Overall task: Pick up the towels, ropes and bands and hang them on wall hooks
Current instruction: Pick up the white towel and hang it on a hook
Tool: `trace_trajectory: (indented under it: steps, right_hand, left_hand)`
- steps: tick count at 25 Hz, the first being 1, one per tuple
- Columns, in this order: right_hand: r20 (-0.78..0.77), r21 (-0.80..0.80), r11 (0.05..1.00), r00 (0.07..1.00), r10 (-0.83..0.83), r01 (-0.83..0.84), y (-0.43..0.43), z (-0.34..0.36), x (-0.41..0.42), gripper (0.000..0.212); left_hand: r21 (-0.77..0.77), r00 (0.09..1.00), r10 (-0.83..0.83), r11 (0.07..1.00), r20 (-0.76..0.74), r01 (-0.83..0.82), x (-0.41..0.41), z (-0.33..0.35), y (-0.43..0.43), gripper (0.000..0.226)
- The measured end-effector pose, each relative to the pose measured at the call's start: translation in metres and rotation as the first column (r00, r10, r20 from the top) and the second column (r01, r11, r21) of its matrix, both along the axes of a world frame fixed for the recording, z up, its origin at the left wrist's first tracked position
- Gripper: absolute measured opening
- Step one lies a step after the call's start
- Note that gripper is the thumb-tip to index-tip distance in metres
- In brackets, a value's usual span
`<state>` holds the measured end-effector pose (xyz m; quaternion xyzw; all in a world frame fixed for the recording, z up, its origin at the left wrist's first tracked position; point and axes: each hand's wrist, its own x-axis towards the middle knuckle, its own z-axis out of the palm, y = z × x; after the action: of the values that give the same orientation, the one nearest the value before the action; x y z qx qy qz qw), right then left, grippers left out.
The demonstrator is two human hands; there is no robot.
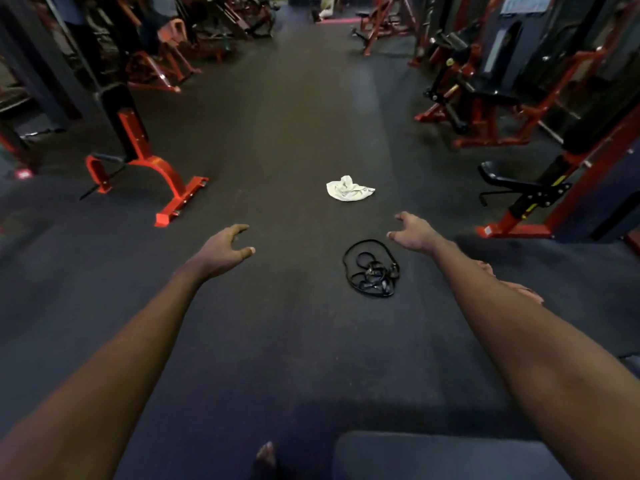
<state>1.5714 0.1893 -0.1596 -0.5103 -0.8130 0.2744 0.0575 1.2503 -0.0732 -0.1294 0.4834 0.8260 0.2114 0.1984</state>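
A crumpled white towel lies on the dark gym floor ahead of me. Nearer, a tangled black rope or band lies in loose coils on the floor. My left hand reaches forward, left of the coils, fingers spread and curled, holding nothing. My right hand is stretched out above and just right of the black coils, fingers apart, empty, between the coils and the towel. No wall hooks are in view.
A red machine base juts into the floor at left. Red and black machines with a black seat line the right side. More machines stand far back on both sides. My bare foot shows at the bottom.
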Motion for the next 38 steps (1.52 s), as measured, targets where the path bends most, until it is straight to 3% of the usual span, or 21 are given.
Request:
trace_trajectory:
  steps: [8,13,23,31,35,38]
  right_hand:
    - [0.031,-0.043,0.992,0.992,-0.119,0.120,0.097,-0.010,-0.151,0.066]
    - [0.009,-0.040,0.977,0.978,-0.210,0.210,0.183,-0.024,-0.200,0.065]
    - [-0.011,-0.097,0.964,0.968,-0.249,0.247,0.434,-0.043,-0.313,0.070]
    - [0.064,-0.099,0.949,0.953,-0.295,0.300,0.637,-0.058,-0.418,0.069]
    - [0.163,-0.176,0.929,0.940,-0.299,0.326,0.726,-0.071,-0.477,0.067]
    - [0.156,-0.199,0.920,0.938,-0.311,0.338,0.791,-0.081,-0.509,0.067]
  left_hand:
    - [-0.040,0.989,-0.144,0.989,0.021,0.145,-0.190,-0.009,0.163,0.063]
    - [-0.069,0.977,-0.210,0.975,0.045,0.213,-0.259,-0.030,0.289,0.063]
    - [-0.122,0.959,-0.277,0.951,0.066,0.283,-0.371,-0.052,0.574,0.065]
    - [-0.077,0.951,-0.303,0.948,0.069,0.308,-0.491,-0.071,0.790,0.063]
    - [-0.144,0.931,-0.341,0.923,0.131,0.358,-0.550,-0.088,0.905,0.061]
    - [-0.164,0.931,-0.324,0.922,0.167,0.350,-0.585,-0.103,0.979,0.060]
